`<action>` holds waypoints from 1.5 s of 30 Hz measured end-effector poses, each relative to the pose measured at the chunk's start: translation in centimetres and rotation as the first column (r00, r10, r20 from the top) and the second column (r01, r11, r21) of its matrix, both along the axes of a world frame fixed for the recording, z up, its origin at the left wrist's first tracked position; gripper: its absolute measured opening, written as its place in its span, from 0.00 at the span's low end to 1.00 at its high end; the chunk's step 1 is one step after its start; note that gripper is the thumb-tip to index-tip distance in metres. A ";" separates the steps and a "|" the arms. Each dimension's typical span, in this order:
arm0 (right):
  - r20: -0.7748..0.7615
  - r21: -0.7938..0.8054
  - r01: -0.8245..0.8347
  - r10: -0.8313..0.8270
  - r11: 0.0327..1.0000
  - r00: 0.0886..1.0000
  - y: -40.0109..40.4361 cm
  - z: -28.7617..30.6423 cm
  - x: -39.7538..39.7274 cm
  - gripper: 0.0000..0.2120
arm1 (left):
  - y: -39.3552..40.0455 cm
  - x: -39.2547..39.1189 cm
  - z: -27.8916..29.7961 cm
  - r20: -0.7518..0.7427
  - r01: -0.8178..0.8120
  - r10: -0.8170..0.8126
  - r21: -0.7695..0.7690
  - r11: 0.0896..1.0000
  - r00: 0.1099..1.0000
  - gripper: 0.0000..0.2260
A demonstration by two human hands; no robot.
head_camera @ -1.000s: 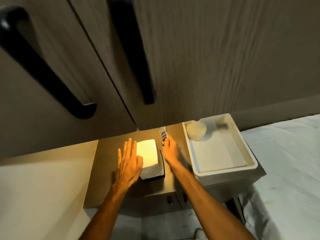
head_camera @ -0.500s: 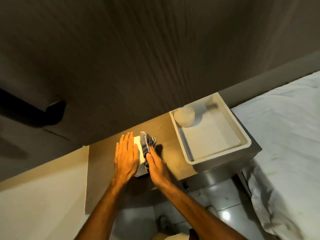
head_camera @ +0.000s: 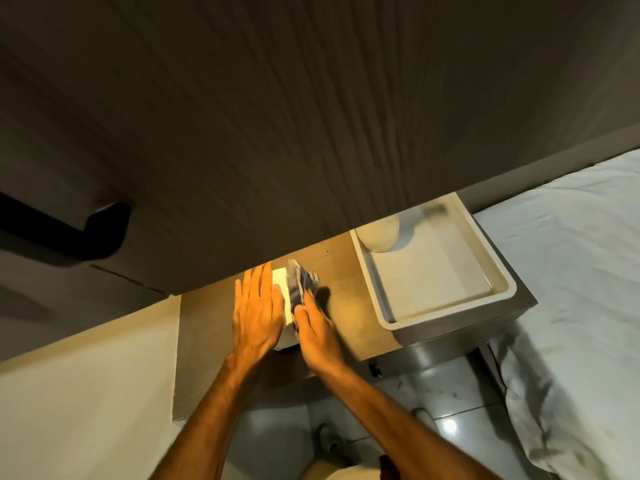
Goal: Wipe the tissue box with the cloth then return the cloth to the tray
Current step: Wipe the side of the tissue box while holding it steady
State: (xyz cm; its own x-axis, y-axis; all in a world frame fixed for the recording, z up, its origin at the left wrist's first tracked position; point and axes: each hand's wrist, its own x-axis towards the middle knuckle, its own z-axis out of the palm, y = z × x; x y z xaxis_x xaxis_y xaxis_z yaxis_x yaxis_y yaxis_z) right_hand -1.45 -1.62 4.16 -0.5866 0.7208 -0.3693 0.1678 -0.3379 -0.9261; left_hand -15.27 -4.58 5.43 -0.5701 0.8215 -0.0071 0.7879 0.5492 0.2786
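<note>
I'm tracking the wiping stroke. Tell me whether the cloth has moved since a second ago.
Yes. The cloth under the right hand came off the far right corner of the tissue box and now lies along its right side, nearer the person.

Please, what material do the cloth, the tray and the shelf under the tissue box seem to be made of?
Cloth: soft woven fabric, judging by its stripes and crumpled folds.
Tray: probably hard plastic or ceramic; smooth off-white surface with thick rounded rim and slight sheen.
Shelf: wood or wood-look laminate, matte, with faint straight grain lines.
</note>
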 end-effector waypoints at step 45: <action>-0.021 0.030 -0.009 0.010 1.000 1.000 1.6 0.5 -2.6 0.23 | -0.7 -0.1 1.2 0.022 -0.019 0.019 -0.004 1.000 1.000 0.30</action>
